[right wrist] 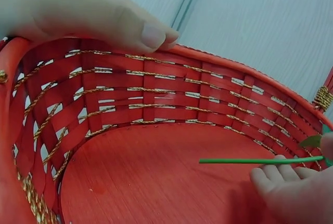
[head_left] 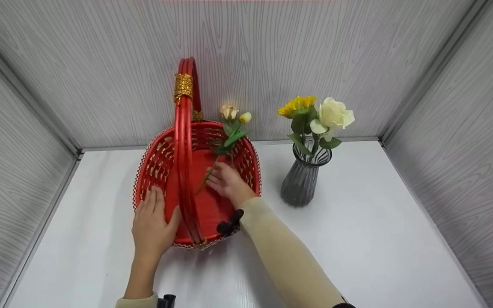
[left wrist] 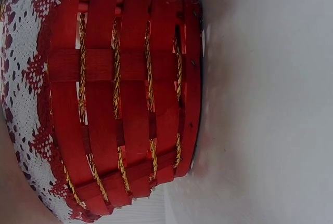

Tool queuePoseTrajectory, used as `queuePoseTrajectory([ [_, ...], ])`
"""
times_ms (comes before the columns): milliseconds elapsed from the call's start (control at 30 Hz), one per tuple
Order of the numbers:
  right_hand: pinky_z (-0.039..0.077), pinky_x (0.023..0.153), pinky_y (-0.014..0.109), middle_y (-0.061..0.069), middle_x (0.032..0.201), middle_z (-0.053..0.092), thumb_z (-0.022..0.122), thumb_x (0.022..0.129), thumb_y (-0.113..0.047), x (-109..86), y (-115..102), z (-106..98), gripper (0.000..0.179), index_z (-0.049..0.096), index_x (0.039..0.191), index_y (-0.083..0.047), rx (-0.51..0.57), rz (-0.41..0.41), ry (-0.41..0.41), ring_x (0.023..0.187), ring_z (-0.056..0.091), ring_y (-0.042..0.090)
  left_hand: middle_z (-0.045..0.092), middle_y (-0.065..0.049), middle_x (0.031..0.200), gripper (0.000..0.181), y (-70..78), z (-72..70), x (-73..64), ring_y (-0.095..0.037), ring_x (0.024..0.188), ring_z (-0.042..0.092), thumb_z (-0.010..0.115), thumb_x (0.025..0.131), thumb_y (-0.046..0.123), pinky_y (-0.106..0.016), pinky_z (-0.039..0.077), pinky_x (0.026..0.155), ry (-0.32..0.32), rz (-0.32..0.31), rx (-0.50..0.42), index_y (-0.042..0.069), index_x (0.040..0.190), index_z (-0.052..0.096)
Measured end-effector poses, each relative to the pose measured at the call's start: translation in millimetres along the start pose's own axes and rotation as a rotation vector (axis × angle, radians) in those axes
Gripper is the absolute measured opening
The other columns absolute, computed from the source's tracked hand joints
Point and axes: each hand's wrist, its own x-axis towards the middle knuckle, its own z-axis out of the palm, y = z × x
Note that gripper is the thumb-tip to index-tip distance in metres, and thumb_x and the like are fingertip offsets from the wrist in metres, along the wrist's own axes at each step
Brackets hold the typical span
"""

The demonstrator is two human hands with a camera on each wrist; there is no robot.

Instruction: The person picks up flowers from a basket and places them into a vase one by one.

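Observation:
A red woven basket (head_left: 212,205) with a tall arched handle (head_left: 183,128) stands on the table. Across its left rim rests my left hand (head_left: 152,224), fingers extended and thumb spread; the right wrist view also shows this hand (right wrist: 99,18) on the rim. Inside the basket, my right hand (head_left: 228,183) pinches a green flower stem (right wrist: 250,160), whose lower end sticks out over the basket floor. Above that hand are a pale pink rose (head_left: 228,112) and a cream-yellow tulip (head_left: 245,117) with green leaves. Which bloom belongs to the pinched stem I cannot tell.
To the basket's right, a grey ribbed glass vase (head_left: 300,184) holds a yellow flower (head_left: 298,106) and a large cream rose (head_left: 334,113). Grey wood-grain panels (head_left: 315,51) enclose the white table (head_left: 379,239) at the back and sides.

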Motion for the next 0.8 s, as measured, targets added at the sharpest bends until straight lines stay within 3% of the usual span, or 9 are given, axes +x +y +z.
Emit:
queuePoseTrajectory([
  [200, 0.047, 0.09, 0.039, 0.015, 0.109, 0.063, 0.056, 0.091, -0.017, -2.9, -1.3, -4.1, 0.026, 0.059, 0.115, -0.008, -0.014, -0.059, 0.102, 0.106, 0.058, 0.03, 0.029, -0.017, 0.146, 0.072, 1.4, 0.1, 0.7, -0.032, 0.136, 0.024, 0.041, 0.091, 0.05, -0.048, 0.017, 0.109, -0.006, 0.0, 0.001, 0.002, 0.143, 0.028],
  [400, 0.048, 0.087, 0.04, 0.011, 0.088, 0.062, 0.054, 0.092, -0.016, -4.0, -1.3, -5.0, 0.015, 0.062, 0.103, -0.009, 0.018, -0.114, 0.121, 0.078, 0.059, 0.023, 0.032, -0.018, 0.145, 0.071, 1.5, 0.9, 0.1, -0.032, 0.135, 0.025, 0.042, 0.09, 0.049, -0.049, 0.018, 0.109, -0.004, -0.003, 0.001, 0.002, 0.142, 0.029],
  [500, 0.049, 0.086, 0.04, 0.012, 0.087, 0.062, 0.055, 0.092, -0.013, -5.4, 0.1, -3.3, 0.016, 0.061, 0.105, -0.007, 0.044, -0.131, 0.116, 0.077, 0.06, 0.024, 0.031, -0.018, 0.145, 0.07, -0.3, 0.4, -0.5, -0.032, 0.135, 0.025, 0.042, 0.091, 0.048, -0.048, 0.018, 0.109, 0.002, 0.0, -0.001, 0.001, 0.142, 0.03],
  [700, 0.051, 0.082, 0.038, 0.014, 0.096, 0.064, 0.055, 0.09, -0.005, -7.8, 1.2, -1.0, 0.033, 0.054, 0.123, -0.007, 0.07, -0.176, 0.076, 0.082, 0.064, 0.022, 0.031, -0.018, 0.145, 0.07, -3.2, 0.7, 0.8, -0.033, 0.135, 0.026, 0.042, 0.091, 0.047, -0.047, 0.017, 0.11, 0.005, 0.001, -0.002, 0.001, 0.142, 0.029],
  [800, 0.052, 0.082, 0.038, 0.014, 0.101, 0.065, 0.056, 0.089, -0.002, -7.6, 0.6, -3.7, 0.033, 0.054, 0.122, -0.005, 0.073, -0.177, 0.048, 0.083, 0.065, 0.021, 0.03, -0.018, 0.146, 0.071, -2.7, 3.2, 1.6, -0.032, 0.135, 0.025, 0.041, 0.091, 0.049, -0.047, 0.017, 0.11, -0.007, 0.006, -0.002, 0.001, 0.142, 0.029],
])
